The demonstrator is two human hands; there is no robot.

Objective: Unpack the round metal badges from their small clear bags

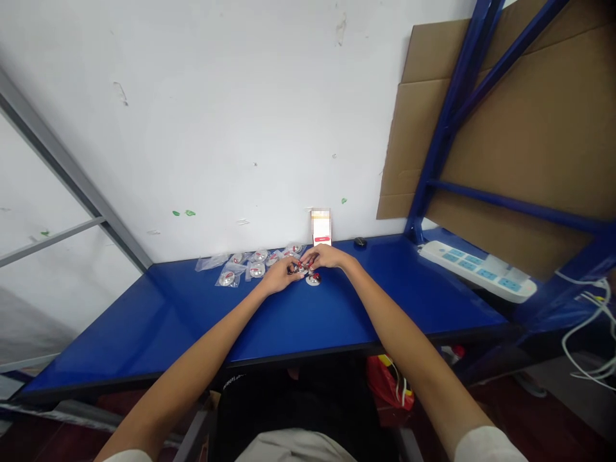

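Out over the blue table, both hands meet at a small round silver piece with red parts (302,269). My left hand (279,276) grips its left side, fingers bent round it. From the upper right, my right hand (325,256) pinches at its red part, and the fingers partly cover it. Just below my right hand lies another silver disc with a red and dark top (313,280). To the left are several similar silver and red pieces in clear plastic bags (257,269). Their exact kind is too small to make out.
A phone-like bright screen (321,226) leans against the white wall behind my hands. Right of it sits a small black object (360,242). A white power strip (476,269) lies at the right, near blue frame posts and cardboard (433,83). The table's front edge (308,353) is close to me.
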